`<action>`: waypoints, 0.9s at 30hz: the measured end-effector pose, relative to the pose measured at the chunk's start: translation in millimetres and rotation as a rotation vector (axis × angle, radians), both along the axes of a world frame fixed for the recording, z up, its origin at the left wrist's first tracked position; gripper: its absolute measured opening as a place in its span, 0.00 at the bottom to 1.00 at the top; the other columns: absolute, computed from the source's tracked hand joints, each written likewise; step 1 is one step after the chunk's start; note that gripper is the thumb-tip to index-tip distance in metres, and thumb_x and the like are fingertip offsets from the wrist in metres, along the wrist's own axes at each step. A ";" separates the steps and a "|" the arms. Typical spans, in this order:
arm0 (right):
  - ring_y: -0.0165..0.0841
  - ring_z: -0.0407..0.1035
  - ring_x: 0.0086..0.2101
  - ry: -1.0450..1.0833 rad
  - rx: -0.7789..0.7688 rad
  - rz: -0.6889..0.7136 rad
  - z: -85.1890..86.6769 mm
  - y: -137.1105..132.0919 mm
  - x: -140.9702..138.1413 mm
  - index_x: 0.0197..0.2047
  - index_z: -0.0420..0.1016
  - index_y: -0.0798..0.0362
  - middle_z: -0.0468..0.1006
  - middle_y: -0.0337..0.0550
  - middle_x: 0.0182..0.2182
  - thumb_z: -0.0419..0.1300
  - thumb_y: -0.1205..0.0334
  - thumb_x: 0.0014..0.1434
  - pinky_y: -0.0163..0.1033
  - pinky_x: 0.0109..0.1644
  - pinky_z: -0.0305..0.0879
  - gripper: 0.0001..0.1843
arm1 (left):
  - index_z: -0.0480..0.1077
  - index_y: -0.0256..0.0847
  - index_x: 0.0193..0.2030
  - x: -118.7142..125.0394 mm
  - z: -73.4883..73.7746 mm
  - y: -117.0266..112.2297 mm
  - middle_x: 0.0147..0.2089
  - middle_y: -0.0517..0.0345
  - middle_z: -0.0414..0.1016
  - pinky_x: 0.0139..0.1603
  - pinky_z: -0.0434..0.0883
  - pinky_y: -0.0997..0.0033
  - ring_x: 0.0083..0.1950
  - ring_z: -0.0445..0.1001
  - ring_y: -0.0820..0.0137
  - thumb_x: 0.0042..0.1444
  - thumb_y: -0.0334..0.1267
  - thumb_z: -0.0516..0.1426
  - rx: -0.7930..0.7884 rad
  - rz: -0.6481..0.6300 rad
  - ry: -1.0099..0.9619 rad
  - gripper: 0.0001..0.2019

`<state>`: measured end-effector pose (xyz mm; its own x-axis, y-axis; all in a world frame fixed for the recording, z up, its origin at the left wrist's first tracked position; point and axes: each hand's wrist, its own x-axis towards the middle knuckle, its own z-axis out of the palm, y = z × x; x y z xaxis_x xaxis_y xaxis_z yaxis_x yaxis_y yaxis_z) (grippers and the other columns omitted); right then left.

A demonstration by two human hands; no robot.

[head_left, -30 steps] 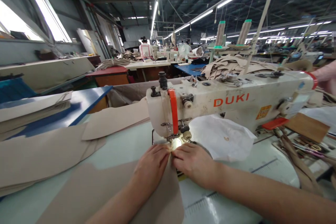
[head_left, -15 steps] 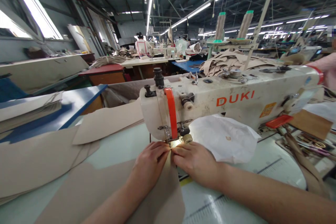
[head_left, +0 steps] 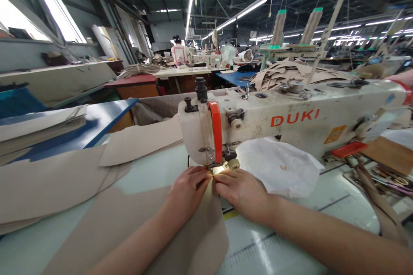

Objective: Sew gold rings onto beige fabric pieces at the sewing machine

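Observation:
A white sewing machine (head_left: pixel 254 122) with orange lettering stands before me, its lit needle area low on the left end. Just in front of the needle, my left hand (head_left: pixel 189 187) pinches the edge of a beige fabric piece (head_left: pixel 196 240). From the other side my right hand (head_left: pixel 240 189) grips that same edge, fingertips almost meeting the left ones. The fabric hangs down toward me and spreads left over the pale table. Fingers and presser foot hide the exact spot under the needle.
Stacks of cut beige pieces (head_left: pixel 58 180) lie on the left. A white sheet (head_left: pixel 277 167) rests under the machine arm. Scissors and small tools (head_left: pixel 392 178) sit at the right. Thread cones (head_left: pixel 278 29) stand behind, and a person (head_left: pixel 179 53) sits farther back.
The whole view has shifted slightly, so things appear a little farther right. Both hands keep their pinch on the fabric by the needle, with hardly any visible movement.

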<state>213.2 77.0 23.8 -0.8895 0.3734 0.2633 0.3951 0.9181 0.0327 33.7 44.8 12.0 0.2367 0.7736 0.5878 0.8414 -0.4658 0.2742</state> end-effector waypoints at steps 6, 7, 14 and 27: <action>0.36 0.67 0.42 0.019 0.012 0.008 -1.5 -0.6 0.8 0.38 0.71 0.56 0.75 0.43 0.40 0.55 0.64 0.62 0.41 0.45 0.61 0.06 | 0.75 0.39 0.32 1.9 2.3 -3.2 0.36 0.55 0.78 0.42 0.75 0.68 0.38 0.76 0.68 0.55 0.28 0.55 -0.053 0.026 0.017 0.07; 0.36 0.67 0.42 0.020 0.015 0.006 -2.0 -0.6 0.5 0.38 0.71 0.56 0.75 0.43 0.40 0.55 0.64 0.62 0.41 0.45 0.61 0.06 | 0.75 0.38 0.33 1.9 2.6 -4.6 0.36 0.54 0.78 0.43 0.75 0.67 0.39 0.76 0.67 0.55 0.28 0.54 -0.053 0.020 0.032 0.08; 0.36 0.67 0.42 0.030 0.040 -0.007 -4.4 -1.6 -1.9 0.38 0.72 0.56 0.76 0.43 0.41 0.57 0.65 0.60 0.40 0.47 0.61 0.04 | 0.73 0.37 0.46 -2.7 1.6 -16.4 0.46 0.52 0.77 0.54 0.71 0.62 0.49 0.73 0.66 0.61 0.32 0.49 -0.121 0.011 0.182 0.13; 0.35 0.68 0.39 0.005 0.055 0.036 -1.8 -4.3 0.9 0.35 0.72 0.56 0.76 0.41 0.37 0.58 0.65 0.60 0.39 0.45 0.60 0.04 | 0.70 0.35 0.49 -2.0 3.3 -18.9 0.52 0.51 0.74 0.60 0.66 0.67 0.56 0.70 0.68 0.62 0.32 0.43 -0.195 0.004 0.323 0.17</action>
<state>214.0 72.7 22.0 -0.9008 0.3261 0.2869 0.3622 0.9285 0.0817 31.7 25.8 15.3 0.3828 0.8649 0.3246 0.9005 -0.4278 0.0779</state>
